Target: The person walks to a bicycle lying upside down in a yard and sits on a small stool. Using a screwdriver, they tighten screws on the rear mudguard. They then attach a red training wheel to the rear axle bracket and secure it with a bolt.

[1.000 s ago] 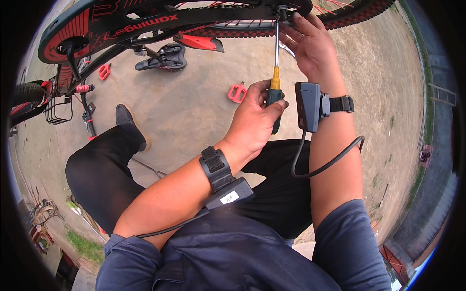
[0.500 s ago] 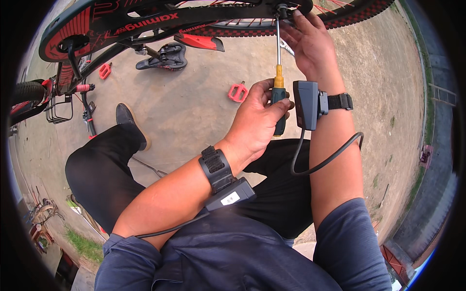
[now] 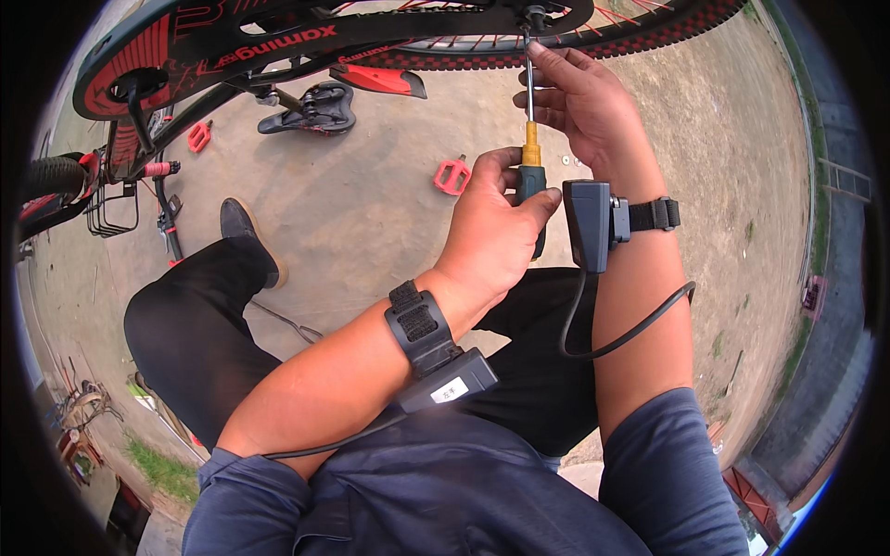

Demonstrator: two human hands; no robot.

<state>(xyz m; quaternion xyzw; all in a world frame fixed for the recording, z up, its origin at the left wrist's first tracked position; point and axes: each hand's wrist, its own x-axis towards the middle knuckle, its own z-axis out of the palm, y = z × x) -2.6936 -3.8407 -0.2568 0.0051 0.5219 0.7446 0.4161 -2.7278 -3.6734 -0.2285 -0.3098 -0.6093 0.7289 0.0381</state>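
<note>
Observed: the right hand point(image 3: 584, 104) has moved down from beside the axle nut point(image 3: 535, 17), towards 12 o'clock, to the shaft of the screwdriver point(image 3: 531, 141) at 1 o'clock. Its fingers curl loosely there; grip cannot be determined. The left hand point(image 3: 489, 222) remains clenched on the handle. Attention appears shifted from nut to tool. Count: one screwdriver; one saddle point(image 3: 324, 109), 11 o'clock; two red pedals point(image 3: 451, 174), 10 and 12.

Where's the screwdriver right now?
In the head view, the screwdriver is right of centre, in the upper half. The left-hand grip holds its handle, and the shaft points up beside the right-hand grip toward the bike.
</note>
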